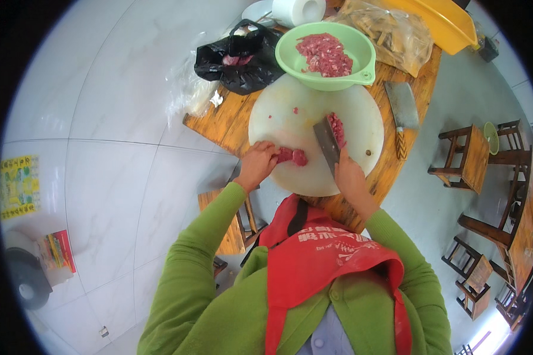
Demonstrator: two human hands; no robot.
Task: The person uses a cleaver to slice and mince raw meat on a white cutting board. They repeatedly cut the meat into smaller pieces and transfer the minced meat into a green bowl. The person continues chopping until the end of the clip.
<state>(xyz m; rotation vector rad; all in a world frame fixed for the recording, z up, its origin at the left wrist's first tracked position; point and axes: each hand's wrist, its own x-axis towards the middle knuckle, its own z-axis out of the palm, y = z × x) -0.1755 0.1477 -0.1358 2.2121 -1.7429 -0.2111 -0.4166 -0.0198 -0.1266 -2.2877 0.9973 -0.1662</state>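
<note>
A round white cutting board [280, 120] lies on a wooden table [224, 122]. On its left side my left hand [258, 162] has its fingers on a piece of raw red meat [293, 156]. My right hand [352, 177] grips a cleaver [327, 141], its blade resting on the board. Against the blade's right side is a small heap of chopped meat [336, 128]. Tiny meat scraps lie farther up the board. A green plastic basin [288, 55] holding chopped meat [324, 55] stands at the board's far edge.
A second cleaver [402, 106] lies right of the board. Black plastic bag [248, 80] with meat sits at the far left; a clear bag of brown pieces [395, 35], a yellow tub [453, 26] and a white paper roll [300, 11] stand beyond. Wooden stools [474, 159] are at right.
</note>
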